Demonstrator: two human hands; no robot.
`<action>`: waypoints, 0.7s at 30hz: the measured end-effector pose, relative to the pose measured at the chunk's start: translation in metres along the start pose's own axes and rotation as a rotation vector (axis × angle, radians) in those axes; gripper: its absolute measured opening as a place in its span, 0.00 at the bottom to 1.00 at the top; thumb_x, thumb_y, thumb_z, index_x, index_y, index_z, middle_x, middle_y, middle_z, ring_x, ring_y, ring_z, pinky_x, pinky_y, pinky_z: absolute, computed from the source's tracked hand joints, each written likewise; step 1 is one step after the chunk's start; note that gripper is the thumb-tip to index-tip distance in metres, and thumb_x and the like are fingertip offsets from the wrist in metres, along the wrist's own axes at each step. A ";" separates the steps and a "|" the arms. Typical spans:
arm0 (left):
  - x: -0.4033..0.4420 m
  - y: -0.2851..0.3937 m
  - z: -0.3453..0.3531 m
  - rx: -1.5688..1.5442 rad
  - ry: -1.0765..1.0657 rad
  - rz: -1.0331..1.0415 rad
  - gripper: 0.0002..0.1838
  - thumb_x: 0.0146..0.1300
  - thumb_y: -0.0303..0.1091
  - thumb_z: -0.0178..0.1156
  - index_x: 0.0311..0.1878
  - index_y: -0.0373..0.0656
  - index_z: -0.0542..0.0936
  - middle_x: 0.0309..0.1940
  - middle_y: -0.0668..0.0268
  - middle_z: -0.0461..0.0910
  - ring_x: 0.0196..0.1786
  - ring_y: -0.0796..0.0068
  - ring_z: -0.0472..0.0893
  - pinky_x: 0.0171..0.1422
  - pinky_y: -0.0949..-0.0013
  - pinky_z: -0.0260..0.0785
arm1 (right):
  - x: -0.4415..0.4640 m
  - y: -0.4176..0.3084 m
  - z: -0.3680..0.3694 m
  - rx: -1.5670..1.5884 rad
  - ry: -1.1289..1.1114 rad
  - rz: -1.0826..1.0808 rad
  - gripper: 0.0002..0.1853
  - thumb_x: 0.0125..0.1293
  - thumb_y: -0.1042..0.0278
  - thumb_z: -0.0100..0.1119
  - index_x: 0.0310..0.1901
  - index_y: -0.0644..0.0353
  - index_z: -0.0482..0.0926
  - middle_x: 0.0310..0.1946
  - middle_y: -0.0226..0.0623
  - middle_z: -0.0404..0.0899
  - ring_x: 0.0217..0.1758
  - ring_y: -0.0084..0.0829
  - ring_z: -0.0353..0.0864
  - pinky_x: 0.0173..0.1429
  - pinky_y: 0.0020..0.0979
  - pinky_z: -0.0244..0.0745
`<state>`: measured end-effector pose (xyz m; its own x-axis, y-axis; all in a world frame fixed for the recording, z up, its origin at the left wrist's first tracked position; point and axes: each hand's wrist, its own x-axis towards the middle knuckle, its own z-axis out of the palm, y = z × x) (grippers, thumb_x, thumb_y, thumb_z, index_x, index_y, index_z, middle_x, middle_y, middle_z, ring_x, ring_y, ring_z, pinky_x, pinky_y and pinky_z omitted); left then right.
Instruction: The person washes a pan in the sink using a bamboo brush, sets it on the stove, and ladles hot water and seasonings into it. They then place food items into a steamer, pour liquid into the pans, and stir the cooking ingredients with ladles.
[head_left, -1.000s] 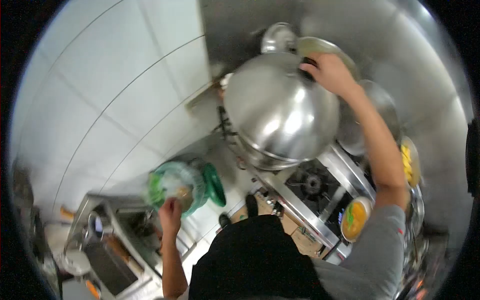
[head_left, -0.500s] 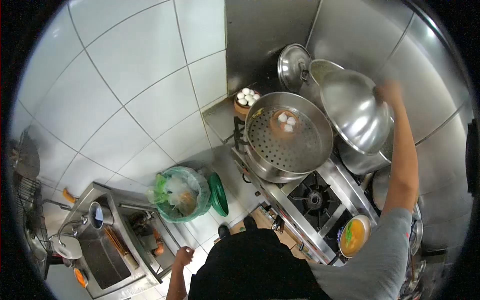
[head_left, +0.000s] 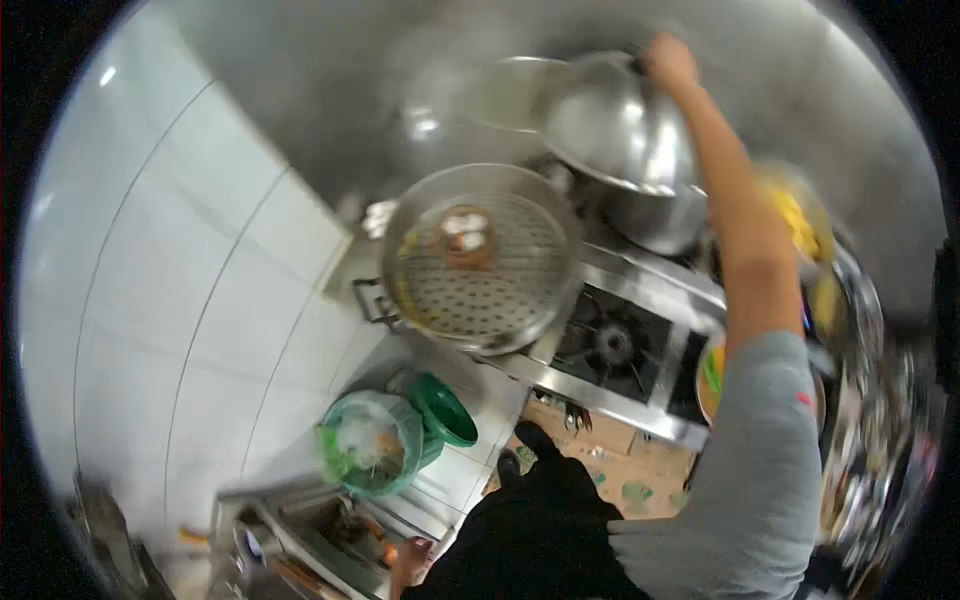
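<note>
My right hand (head_left: 668, 62) is closed on the top of a large domed metal lid (head_left: 625, 125), arm stretched out. The lid is tilted over a big steel pot (head_left: 660, 220) at the back of the stove. My left hand (head_left: 411, 560) hangs low at my side near the sink edge, fingers loosely curled and apart, with nothing visible in it. A wide steamer pot (head_left: 480, 340) stands at the stove's left end. Inside it, on a perforated tray (head_left: 475, 300), sits a small brown basket (head_left: 467, 255) with several white pieces.
A bare gas burner (head_left: 614, 342) lies right of the steamer. A pan of orange liquid (head_left: 708, 385) is partly behind my arm; yellow food fills a bowl (head_left: 795, 220) farther back. A green lined bin (head_left: 375, 445) and the sink (head_left: 300, 540) stand lower left. White eggs (head_left: 378, 218) are blurred.
My view has turned right, so the stove appears farther left and the yellow food has come into sight. My right hand still holds the domed lid, which appears higher and more to the left.
</note>
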<state>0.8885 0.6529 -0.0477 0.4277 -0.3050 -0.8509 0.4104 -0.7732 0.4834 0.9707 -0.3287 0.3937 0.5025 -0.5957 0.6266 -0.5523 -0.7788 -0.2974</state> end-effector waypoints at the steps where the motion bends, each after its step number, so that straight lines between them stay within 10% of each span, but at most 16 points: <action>1: 0.026 0.020 -0.017 0.110 -0.075 0.033 0.10 0.69 0.36 0.62 0.45 0.40 0.78 0.23 0.58 0.79 0.20 0.62 0.78 0.20 0.59 0.70 | -0.057 0.020 -0.053 0.002 0.090 0.028 0.18 0.67 0.56 0.60 0.45 0.65 0.81 0.42 0.52 0.83 0.45 0.52 0.82 0.50 0.47 0.77; 4: 0.076 0.068 -0.008 0.299 -0.233 0.058 0.10 0.69 0.37 0.61 0.45 0.40 0.78 0.23 0.58 0.79 0.20 0.62 0.78 0.21 0.59 0.70 | -0.187 -0.061 -0.089 0.314 0.177 -0.107 0.14 0.67 0.61 0.60 0.43 0.65 0.80 0.38 0.48 0.83 0.40 0.47 0.81 0.46 0.43 0.76; 12: 0.140 0.211 0.084 0.654 -0.409 0.146 0.12 0.70 0.39 0.59 0.44 0.40 0.78 0.24 0.59 0.78 0.22 0.61 0.78 0.24 0.58 0.71 | -0.549 -0.074 -0.270 0.995 -0.727 0.175 0.10 0.71 0.67 0.60 0.47 0.65 0.81 0.37 0.35 0.85 0.35 0.26 0.82 0.40 0.31 0.78; 16: 0.131 0.247 0.155 0.745 -0.454 0.213 0.13 0.71 0.41 0.57 0.43 0.39 0.77 0.24 0.59 0.78 0.23 0.61 0.77 0.26 0.57 0.71 | -0.712 0.065 -0.383 0.907 -0.522 1.125 0.14 0.76 0.66 0.55 0.57 0.64 0.78 0.45 0.41 0.87 0.42 0.31 0.89 0.44 0.30 0.86; 21: 0.095 0.251 0.260 0.837 -0.474 0.218 0.14 0.71 0.42 0.56 0.42 0.39 0.77 0.24 0.60 0.77 0.24 0.61 0.77 0.27 0.57 0.71 | -0.918 0.281 -0.499 0.165 0.339 1.519 0.18 0.67 0.64 0.64 0.56 0.61 0.78 0.37 0.43 0.86 0.38 0.35 0.88 0.37 0.35 0.83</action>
<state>0.8224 0.2850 -0.0604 -0.0159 -0.5375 -0.8431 -0.4200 -0.7616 0.4935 0.0219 0.0971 0.0944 -0.6168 -0.7608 -0.2019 -0.2959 0.4619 -0.8361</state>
